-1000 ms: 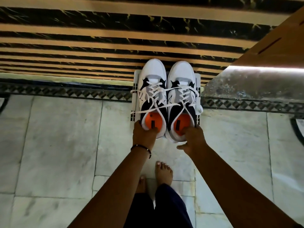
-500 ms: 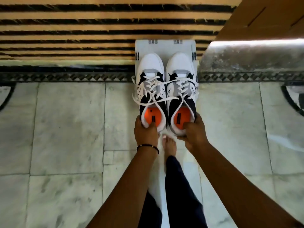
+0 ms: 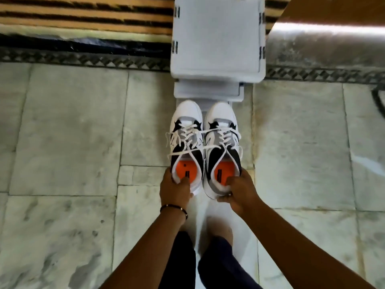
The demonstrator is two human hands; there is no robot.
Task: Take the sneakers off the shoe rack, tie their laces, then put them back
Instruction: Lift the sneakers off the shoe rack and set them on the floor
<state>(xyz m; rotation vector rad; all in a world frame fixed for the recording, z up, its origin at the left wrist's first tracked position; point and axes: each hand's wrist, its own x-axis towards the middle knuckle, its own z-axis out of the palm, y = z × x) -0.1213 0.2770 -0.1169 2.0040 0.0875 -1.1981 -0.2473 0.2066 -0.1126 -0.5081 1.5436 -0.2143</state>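
You have two sneakers in hand, one per hand, both clear of the white shoe rack [image 3: 216,38], which stands at the far edge of the floor with its top shelf bare and a lower step showing just beyond the toes. Half a second ago the pair still sat on that top shelf; now it hangs nearer to you, over the marble floor [image 3: 68,130], toes pointing away.

Your left hand [image 3: 176,189], with one thin black bracelet [image 3: 174,207] on the wrist, is closed around the heel of the left sneaker [image 3: 186,140], thumb dipping over the collar toward the orange insole. White laces [image 3: 187,132] on this shoe lie loose, with one strand trailing across toward its neighbour.

Just beside it, touching or nearly so, is the right sneaker [image 3: 224,140], also white, grey and black with an orange insole. Your right hand [image 3: 237,191] clamps its heel, fingers curled under the sole and thumb over the back rim. Its laces are loose as well.

Below your forearms, two dark trouser legs [image 3: 220,265] and one blurred bare foot [image 3: 218,226] show on the pale tiles. Earlier only one leg and foot were visible.

Far left, a striped tan and black mat [image 3: 83,15] runs behind a dark patterned border [image 3: 83,59]. Far right, a shiny metal surface [image 3: 325,46] sits below a brown wooden panel [image 3: 337,9].
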